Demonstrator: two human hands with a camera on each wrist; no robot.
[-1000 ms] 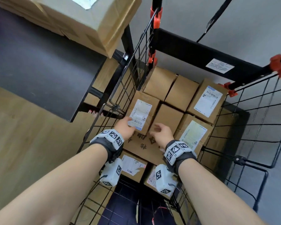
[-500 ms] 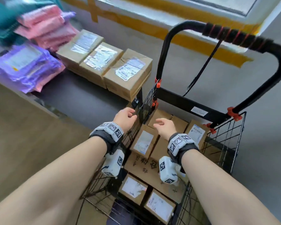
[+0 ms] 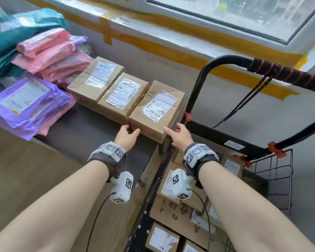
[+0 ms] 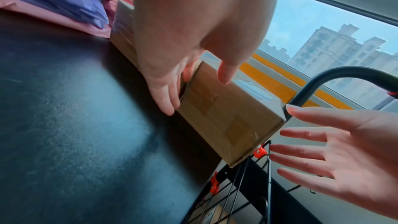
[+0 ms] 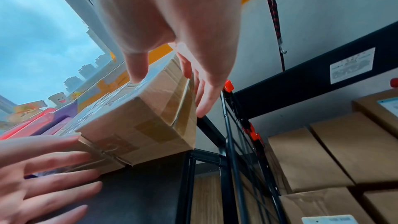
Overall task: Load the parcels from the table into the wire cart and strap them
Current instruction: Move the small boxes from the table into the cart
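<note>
Both hands are open — the left hand (image 3: pixel 126 136) and right hand (image 3: pixel 180 135) reach to each side of the box (image 3: pixel 157 110) on the desk (image 3: pixel 84 131).

Both hands reach to the nearest cardboard parcel (image 3: pixel 156 110) on the dark table (image 3: pixel 76 131): left hand (image 3: pixel 126 136) at its left corner, right hand (image 3: pixel 179 136) at its right corner, fingers extended. Right of this parcel, the wire cart (image 3: pixel 273 180) holds labelled boxes (image 3: pixel 176 206).
</note>
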